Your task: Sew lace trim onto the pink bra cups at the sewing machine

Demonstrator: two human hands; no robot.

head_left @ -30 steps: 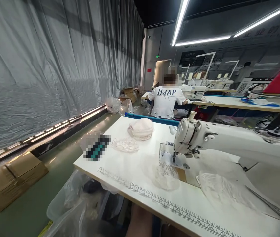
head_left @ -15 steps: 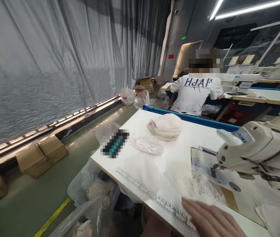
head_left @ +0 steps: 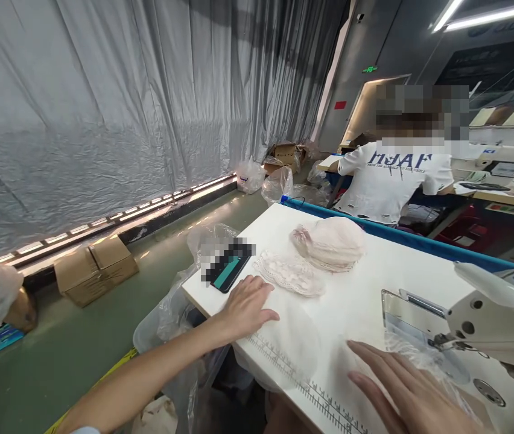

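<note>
Two bare hands lie open and flat on the white table (head_left: 370,283). The left hand (head_left: 244,306), fingers spread, rests near the left edge, just right of a dark phone (head_left: 227,271) and close to a lace piece (head_left: 291,274). The right hand (head_left: 404,386), palm down and gripping nothing, lies on sheer white fabric (head_left: 438,361) at the near edge, left of the sewing machine (head_left: 496,319).

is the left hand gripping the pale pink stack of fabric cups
No, the left hand lies flat on the white table, apart from the pale pink stack.
</note>
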